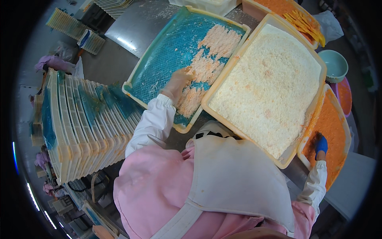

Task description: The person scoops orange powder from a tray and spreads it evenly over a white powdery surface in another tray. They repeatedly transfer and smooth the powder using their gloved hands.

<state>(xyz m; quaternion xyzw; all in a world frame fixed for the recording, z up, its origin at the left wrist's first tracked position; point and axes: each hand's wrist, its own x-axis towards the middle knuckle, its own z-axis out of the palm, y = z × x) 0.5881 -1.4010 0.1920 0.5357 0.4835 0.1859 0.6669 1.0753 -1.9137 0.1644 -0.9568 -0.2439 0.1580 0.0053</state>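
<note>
My left hand (179, 80), in a thin clear glove, is at the crumb-coated pieces (206, 67) lying in rows on a tray lined with blue-green mesh (161, 59). Its fingertips touch the middle row; whether they grip a piece cannot be told. On the right, my right hand (321, 146), in a blue glove, reaches into a tub of orange batter-like mixture (332, 131). Its fingers are dark and partly hidden, so what they hold does not show. Between the hands stands a plastic bin (206, 103) filled with pale crumbs (265, 86), with a few orange clumps in them.
Stacked white trays with blue mesh (89, 125) rise close at the left. A light green bowl (333, 65) stands beyond the orange tub. Yellow gloves (301, 25) lie on another orange-filled tub at the top. Co-workers in pink (55, 62) are at the far left.
</note>
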